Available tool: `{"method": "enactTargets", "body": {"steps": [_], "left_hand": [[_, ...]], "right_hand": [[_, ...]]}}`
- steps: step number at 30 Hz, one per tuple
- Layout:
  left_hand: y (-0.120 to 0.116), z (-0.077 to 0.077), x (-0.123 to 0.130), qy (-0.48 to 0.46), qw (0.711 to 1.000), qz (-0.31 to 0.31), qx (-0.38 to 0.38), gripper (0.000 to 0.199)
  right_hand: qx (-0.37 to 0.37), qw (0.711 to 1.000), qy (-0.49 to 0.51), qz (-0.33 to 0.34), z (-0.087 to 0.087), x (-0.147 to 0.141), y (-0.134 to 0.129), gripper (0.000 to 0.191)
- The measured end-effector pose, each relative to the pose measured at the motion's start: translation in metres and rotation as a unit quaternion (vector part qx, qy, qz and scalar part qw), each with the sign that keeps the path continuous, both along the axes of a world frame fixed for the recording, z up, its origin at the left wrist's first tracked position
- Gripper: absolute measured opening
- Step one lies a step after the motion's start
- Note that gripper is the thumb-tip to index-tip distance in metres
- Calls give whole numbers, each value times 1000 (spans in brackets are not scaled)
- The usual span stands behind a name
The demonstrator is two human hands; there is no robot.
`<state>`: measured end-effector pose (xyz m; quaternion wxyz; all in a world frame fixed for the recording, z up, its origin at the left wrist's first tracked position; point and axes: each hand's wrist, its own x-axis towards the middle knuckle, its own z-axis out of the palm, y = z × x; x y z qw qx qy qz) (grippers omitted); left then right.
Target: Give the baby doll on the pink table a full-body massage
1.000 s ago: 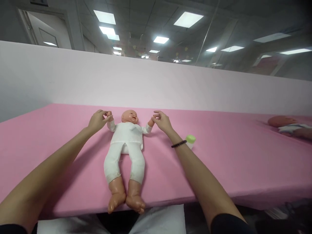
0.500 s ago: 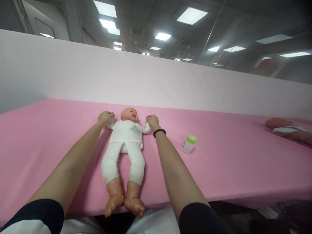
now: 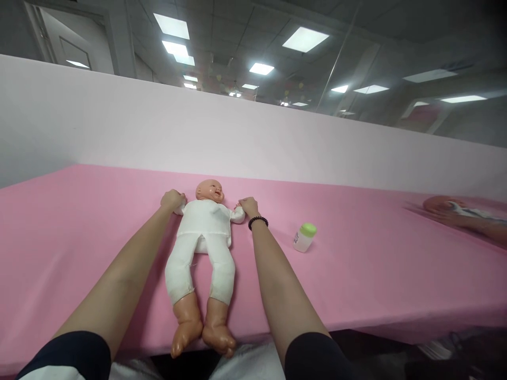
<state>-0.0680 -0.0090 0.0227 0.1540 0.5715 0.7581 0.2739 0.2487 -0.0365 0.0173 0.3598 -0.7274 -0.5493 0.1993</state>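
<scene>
A baby doll (image 3: pixel 204 221) with a white cloth body and bare plastic feet lies on its back, feet toward me. Its head is turned a little to the right. My left hand (image 3: pixel 172 200) is closed around the doll's hand on the left of the picture. On the other side my right hand (image 3: pixel 249 206), with a dark beaded bracelet on the wrist, pinches the doll's other hand. Both doll arms are bent up beside its head. My fingers partly hide the doll's hands.
The doll lies on a pink-covered table (image 3: pixel 356 264). Right of my right forearm stands a small clear bottle (image 3: pixel 303 238) with a green cap. Another doll (image 3: pixel 467 211) lies at the far right, with a person's hand and forearm at it. A white wall (image 3: pixel 237 137) borders the back.
The view has shifted slightly. My hands keep hold of the doll's hands, now slightly lower beside its head. At the far right, another person's arm has come over the other doll.
</scene>
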Motion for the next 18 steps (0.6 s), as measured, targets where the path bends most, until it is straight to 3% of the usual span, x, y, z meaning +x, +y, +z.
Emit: {"method": "enactTargets", "body": {"steps": [8,13,18], "left_hand": [[-8,2,-4,-5,999,-4,41,33],[-21,10,-15,-64,987,10,148,51],[-47,18,-27,-90,972,-13,218,67]], "right_hand": [[72,995,72,4,0,-2,0,21],[140,981,132,15,17,-1,-14,25],[203,950,236,32,31,8,-36,22]]}}
